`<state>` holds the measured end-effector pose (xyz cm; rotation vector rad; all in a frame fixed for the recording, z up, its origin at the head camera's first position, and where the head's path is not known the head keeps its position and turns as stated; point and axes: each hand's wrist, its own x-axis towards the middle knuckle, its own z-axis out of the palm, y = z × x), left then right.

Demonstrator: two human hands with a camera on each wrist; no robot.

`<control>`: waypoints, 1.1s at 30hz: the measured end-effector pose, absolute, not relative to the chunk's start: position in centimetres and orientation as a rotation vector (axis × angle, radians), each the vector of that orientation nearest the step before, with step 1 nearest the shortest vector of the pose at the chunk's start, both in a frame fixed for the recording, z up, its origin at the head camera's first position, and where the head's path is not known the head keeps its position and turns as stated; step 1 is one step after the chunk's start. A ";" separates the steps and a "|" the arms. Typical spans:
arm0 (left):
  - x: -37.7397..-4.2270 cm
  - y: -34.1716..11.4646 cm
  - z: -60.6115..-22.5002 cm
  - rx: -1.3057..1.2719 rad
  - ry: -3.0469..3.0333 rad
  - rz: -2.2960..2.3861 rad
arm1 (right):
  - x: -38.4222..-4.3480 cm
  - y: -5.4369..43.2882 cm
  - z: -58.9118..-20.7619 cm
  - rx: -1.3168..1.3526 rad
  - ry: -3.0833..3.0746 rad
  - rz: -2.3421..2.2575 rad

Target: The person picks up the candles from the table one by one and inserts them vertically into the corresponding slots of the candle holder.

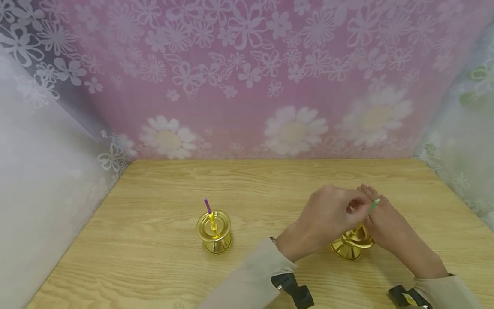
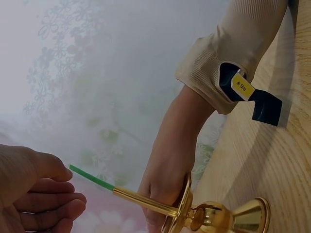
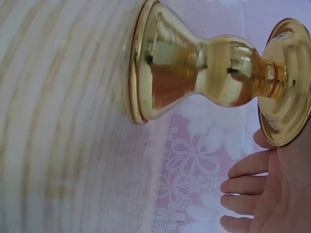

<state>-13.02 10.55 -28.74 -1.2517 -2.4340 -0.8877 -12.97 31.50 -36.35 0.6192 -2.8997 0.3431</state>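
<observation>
A green candle (image 2: 91,177) stands in the slim tube of a gold candle holder (image 2: 214,216), which rests on the table. My left hand (image 1: 328,210) is beside its top, fingers loosely bent. In the left wrist view, the left fingertips are right at the candle's free end, and its length shows uncovered. My right hand (image 1: 393,223) is on the other side, close by the holder's dish. Its fingers (image 3: 245,184) extend past the dish in the right wrist view, with part of the hand hidden behind the dish.
A second gold holder (image 1: 218,244) stands to the left on the wood-grain table (image 1: 154,266), with a purple candle (image 1: 207,206) upright in it. Flower-printed fabric walls (image 1: 231,128) enclose the table at the back and both sides. Both wrists wear black camera mounts (image 1: 291,287).
</observation>
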 end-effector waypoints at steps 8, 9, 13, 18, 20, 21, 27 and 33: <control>-12.3 7.7 -27.6 -1.182 -2.374 -0.818 | -13.3 31.3 -35.8 0.544 -2.941 0.427; -12.2 7.3 -27.5 -1.181 -2.361 -0.823 | -13.3 31.4 -35.8 0.533 -2.951 0.443; -11.8 6.2 -27.0 -1.178 -2.331 -0.815 | -13.3 31.6 -35.6 0.519 -2.969 0.476; -11.4 5.3 -26.8 -1.148 -2.318 -0.786 | -13.3 31.9 -35.7 0.518 -2.964 0.488; -11.3 5.1 -26.8 -1.139 -2.303 -0.781 | -13.3 32.1 -35.8 0.521 -2.958 0.479; -11.3 4.9 -26.8 -1.135 -2.291 -0.779 | -13.3 32.2 -35.8 0.524 -2.951 0.480; -11.1 3.1 -26.7 -1.111 -2.161 -0.794 | -13.3 32.1 -35.5 0.541 -2.927 0.545; -10.8 -1.1 -25.9 -1.051 -2.068 -0.821 | -13.4 32.1 -34.8 0.512 -2.981 0.640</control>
